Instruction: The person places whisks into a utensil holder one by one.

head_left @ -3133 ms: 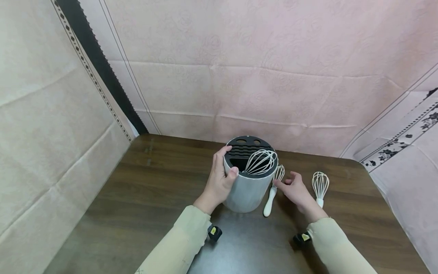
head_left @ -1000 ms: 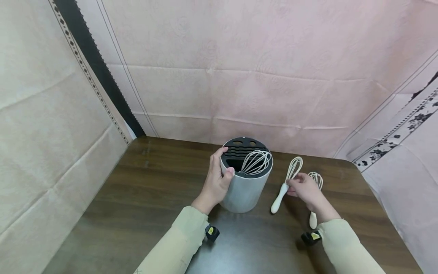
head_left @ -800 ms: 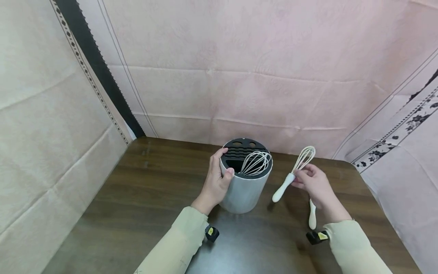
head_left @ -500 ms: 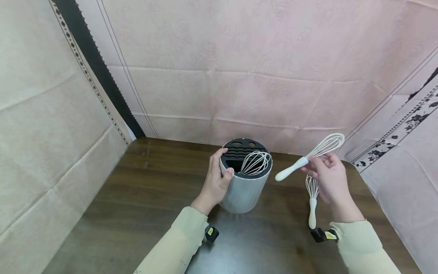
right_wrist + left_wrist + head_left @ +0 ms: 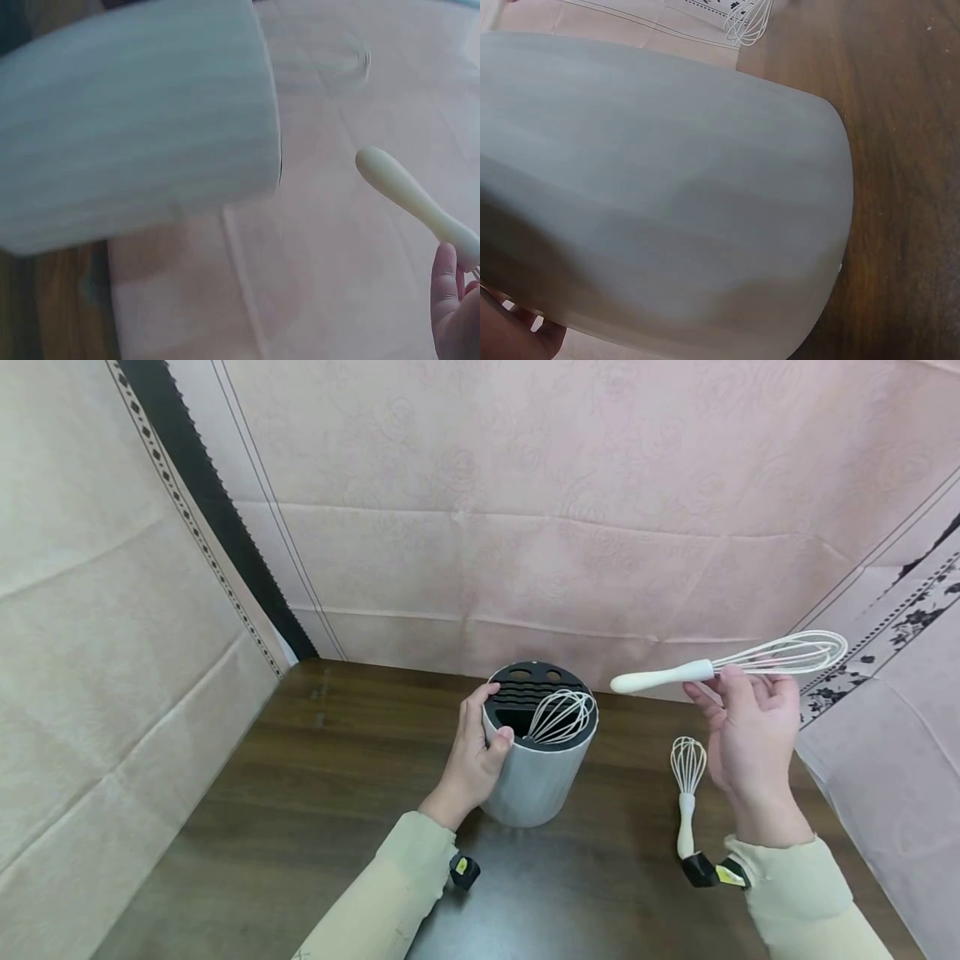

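My left hand (image 5: 474, 760) grips the upper left side of a light grey utensil holder (image 5: 528, 789), its thumb and a finger at the black slotted top. One whisk (image 5: 558, 717) stands in the holder's front opening, wires up and handle hidden inside. Off to the right, my right hand (image 5: 753, 735) pinches a second white whisk (image 5: 663, 677) where the handle meets the wires. That whisk is raised above the table and lies nearly level, handle pointing left toward the holder; its handle (image 5: 409, 187) also shows in the right wrist view.
A third whisk (image 5: 686, 793) lies on the brown wooden table (image 5: 360, 793) just left of the right wrist, its handle end beside the wrist camera (image 5: 697, 870). Pale cloth (image 5: 480, 560) hangs along the back and both sides of the table.
My right hand has picked the second whisk up from beside the holder, moved right and upward, and turned it from steep to nearly level. The left hand keeps its hold on the utensil holder.
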`<move>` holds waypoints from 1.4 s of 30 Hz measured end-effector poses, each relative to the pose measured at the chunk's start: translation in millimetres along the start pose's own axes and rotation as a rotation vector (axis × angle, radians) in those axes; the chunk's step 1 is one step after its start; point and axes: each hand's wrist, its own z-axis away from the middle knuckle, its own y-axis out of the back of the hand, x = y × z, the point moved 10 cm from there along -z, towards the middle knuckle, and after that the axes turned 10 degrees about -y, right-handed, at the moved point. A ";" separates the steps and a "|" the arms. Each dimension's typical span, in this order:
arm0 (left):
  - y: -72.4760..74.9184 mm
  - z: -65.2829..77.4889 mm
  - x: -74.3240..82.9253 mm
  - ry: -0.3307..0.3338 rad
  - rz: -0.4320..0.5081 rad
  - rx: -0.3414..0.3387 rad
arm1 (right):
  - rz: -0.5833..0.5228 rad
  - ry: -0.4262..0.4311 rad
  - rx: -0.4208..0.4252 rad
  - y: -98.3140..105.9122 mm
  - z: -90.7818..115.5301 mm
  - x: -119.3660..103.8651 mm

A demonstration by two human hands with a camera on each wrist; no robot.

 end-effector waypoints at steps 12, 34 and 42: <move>-1.7 -1.6 4.2 -0.024 0.006 0.006 | 0.075 0.081 -0.143 -52.2 19.6 7.4; 1.8 -1.8 4.3 -0.041 -0.002 0.027 | 0.300 0.112 -0.387 -109.5 37.4 37.6; 2.5 -1.5 3.7 -0.047 -0.013 0.033 | 0.507 0.129 -0.464 -123.0 42.6 50.6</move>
